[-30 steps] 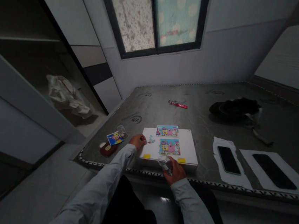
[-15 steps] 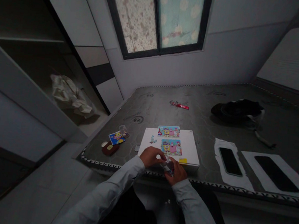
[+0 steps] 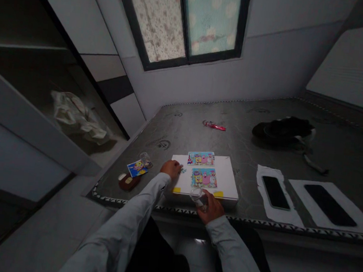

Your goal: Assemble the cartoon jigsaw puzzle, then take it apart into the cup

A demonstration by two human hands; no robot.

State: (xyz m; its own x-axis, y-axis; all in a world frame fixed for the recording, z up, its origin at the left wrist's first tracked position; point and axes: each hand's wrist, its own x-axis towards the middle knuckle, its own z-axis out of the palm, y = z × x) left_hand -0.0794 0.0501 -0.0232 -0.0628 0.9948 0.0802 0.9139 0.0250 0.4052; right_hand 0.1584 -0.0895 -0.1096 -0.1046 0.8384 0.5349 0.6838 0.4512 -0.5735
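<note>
My right hand (image 3: 211,207) grips a small clear plastic jar (image 3: 198,196) just in front of a white box (image 3: 230,179). The jar is tilted, its round mouth toward the box, and small bits show near its bottom. At the box's left side my left hand (image 3: 171,168) has its fingers pinched together beside a few small blue-green pieces (image 3: 183,171). Whatever sits between those fingertips is too small to make out. Two colourful cartoon pictures lie on the box: an upper card (image 3: 201,158) and, below it, a second picture (image 3: 204,178).
Left of the box are a blue cartoon card (image 3: 137,168), another clear jar (image 3: 146,160) and a brown case (image 3: 128,182). Rightward lie a phone (image 3: 275,192) and a larger dark device (image 3: 330,204) on white sheets. Farther back are a red packet (image 3: 214,125) and a black bag (image 3: 284,132).
My left hand has left the jar and moved up and left to the small pieces on the box. My right hand keeps the jar. The view has shifted slightly.
</note>
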